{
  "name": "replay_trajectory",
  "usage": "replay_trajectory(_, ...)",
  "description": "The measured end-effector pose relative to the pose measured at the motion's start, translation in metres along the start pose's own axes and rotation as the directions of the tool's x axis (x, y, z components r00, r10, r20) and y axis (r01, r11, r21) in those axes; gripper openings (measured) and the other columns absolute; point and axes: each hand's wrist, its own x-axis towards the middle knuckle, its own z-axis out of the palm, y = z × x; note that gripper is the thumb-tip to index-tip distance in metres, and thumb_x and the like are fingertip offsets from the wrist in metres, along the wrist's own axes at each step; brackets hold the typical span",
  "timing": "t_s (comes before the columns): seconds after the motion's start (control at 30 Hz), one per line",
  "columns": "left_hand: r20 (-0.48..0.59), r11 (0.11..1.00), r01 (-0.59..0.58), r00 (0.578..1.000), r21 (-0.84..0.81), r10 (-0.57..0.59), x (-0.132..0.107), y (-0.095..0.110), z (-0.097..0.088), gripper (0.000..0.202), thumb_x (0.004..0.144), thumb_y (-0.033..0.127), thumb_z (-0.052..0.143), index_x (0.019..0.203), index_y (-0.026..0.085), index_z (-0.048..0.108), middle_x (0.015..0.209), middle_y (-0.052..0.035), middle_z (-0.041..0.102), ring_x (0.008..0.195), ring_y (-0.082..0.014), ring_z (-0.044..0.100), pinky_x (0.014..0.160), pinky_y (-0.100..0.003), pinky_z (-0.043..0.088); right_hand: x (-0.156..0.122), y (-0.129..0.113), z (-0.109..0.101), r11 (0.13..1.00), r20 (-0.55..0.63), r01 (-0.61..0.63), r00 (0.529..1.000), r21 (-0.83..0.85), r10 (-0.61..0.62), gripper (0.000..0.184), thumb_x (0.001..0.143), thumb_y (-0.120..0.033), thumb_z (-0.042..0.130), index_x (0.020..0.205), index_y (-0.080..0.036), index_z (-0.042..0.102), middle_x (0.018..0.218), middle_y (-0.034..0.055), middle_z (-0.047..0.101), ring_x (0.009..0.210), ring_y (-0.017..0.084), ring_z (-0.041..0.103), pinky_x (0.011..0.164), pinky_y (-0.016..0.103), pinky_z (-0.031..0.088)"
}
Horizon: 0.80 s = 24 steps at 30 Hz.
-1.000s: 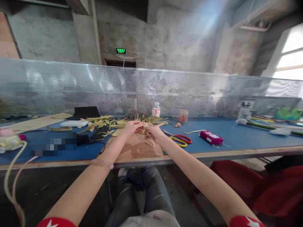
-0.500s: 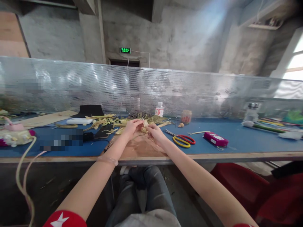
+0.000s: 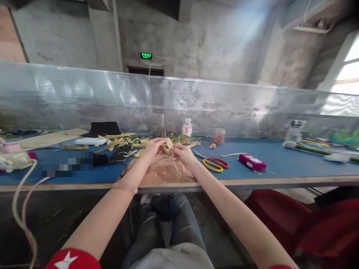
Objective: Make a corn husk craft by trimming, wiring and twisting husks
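My left hand (image 3: 153,148) and my right hand (image 3: 183,154) meet over a brown board (image 3: 165,172) on the blue table (image 3: 280,157). Both pinch pale dried leaf strips (image 3: 169,145), and a few thin ends hang down between the hands toward the board. Just behind my hands lies a loose heap of the same strips (image 3: 126,140).
Scissors with red and yellow handles (image 3: 214,163) lie right of my hands, then a pink box (image 3: 251,162). A small bottle (image 3: 186,127) and a jar (image 3: 218,136) stand near the perforated metal screen (image 3: 224,104). A black phone (image 3: 119,154) and cable lie left. Red chair (image 3: 280,213) at lower right.
My hands stay together on the strips, with small finger movements. A pale strip end now stands up between them and loose ends hang lower. The camera shifted slightly.
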Motion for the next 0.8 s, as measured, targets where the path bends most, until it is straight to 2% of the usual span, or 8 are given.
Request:
replay_trajectory(0.07, 0.009, 1.000, 0.006, 1.000, 0.011, -0.006, -0.0010, 0.0002, 0.0005, 0.022, 0.066, 0.031, 0.067, 0.081, 0.016, 0.063, 0.073, -0.0022, 0.067, 0.047, -0.0089, 0.056, 0.037, -0.018, 0.030, -0.0003, -0.0002, 0.0008, 1.000, -0.012, 0.018, 1.000, -0.025, -0.018, 0.021, 0.064, -0.015, 0.062, 0.086, -0.015, 0.063, 0.066, -0.0011, 0.064, 0.057, 0.008, 0.055, 0.056, 0.020, 0.043)
replay_trajectory(0.23, 0.074, 0.998, -0.024, 0.997, 0.056, 0.020, -0.0022, -0.0016, 0.0031, 0.024, 0.070, 0.034, 0.065, 0.086, 0.018, 0.057, 0.081, -0.0042, 0.068, 0.061, -0.0176, 0.066, 0.043, -0.022, 0.044, -0.0013, 0.0010, 0.0018, 0.998, 0.000, 0.043, 0.999, -0.054, -0.043, 0.028, 0.065, -0.010, 0.055, 0.092, -0.016, 0.061, 0.068, -0.0018, 0.064, 0.061, 0.009, 0.058, 0.057, 0.020, 0.045)
replay_trajectory(0.37, 0.072, 0.990, -0.080, 0.995, 0.119, 0.072, -0.0008, -0.0051, 0.0029, 0.024, 0.072, 0.037, 0.062, 0.087, 0.020, 0.054, 0.080, -0.0038, 0.068, 0.062, -0.0200, 0.067, 0.048, -0.028, 0.050, -0.0012, 0.0026, 0.0019, 0.998, 0.045, 0.063, 0.997, -0.025, -0.062, 0.026, 0.065, -0.009, 0.054, 0.090, -0.015, 0.060, 0.069, -0.0004, 0.066, 0.060, 0.010, 0.059, 0.060, 0.022, 0.046)
replay_trajectory(0.5, 0.089, 0.989, -0.101, 0.992, 0.107, 0.091, -0.0001, -0.0067, 0.0010, 0.024, 0.072, 0.037, 0.062, 0.087, 0.020, 0.053, 0.076, -0.0037, 0.067, 0.062, -0.0212, 0.067, 0.054, -0.033, 0.053, -0.0021, 0.0014, 0.0018, 0.997, 0.092, 0.068, 0.994, -0.022, -0.066, 0.028, 0.066, -0.010, 0.057, 0.093, -0.014, 0.060, 0.073, 0.0013, 0.068, 0.062, 0.011, 0.061, 0.064, 0.024, 0.048)
replay_trajectory(0.63, 0.094, 0.987, -0.107, 0.991, 0.119, 0.097, -0.0013, -0.0057, 0.0012, 0.024, 0.072, 0.037, 0.062, 0.086, 0.020, 0.052, 0.077, -0.0041, 0.067, 0.062, -0.0220, 0.067, 0.052, -0.032, 0.053, -0.0019, 0.0011, 0.0022, 0.996, 0.041, 0.068, 0.997, -0.055, -0.066, 0.025, 0.067, -0.016, 0.062, 0.093, -0.015, 0.060, 0.070, 0.0002, 0.067, 0.063, 0.012, 0.061, 0.062, 0.024, 0.047)
replay_trajectory(0.8, 0.127, 0.986, -0.097, 0.989, 0.138, 0.080, -0.0027, -0.0053, 0.0033, 0.021, 0.074, 0.034, 0.061, 0.087, 0.020, 0.052, 0.076, -0.0028, 0.067, 0.058, -0.0206, 0.066, 0.051, -0.034, 0.054, -0.0016, 0.0028, -0.0001, 0.997, -0.033, 0.035, 0.999, -0.063, -0.037, 0.028, 0.061, -0.018, 0.071, 0.086, -0.014, 0.058, 0.057, -0.0043, 0.061, 0.050, 0.009, 0.054, 0.050, 0.020, 0.041)
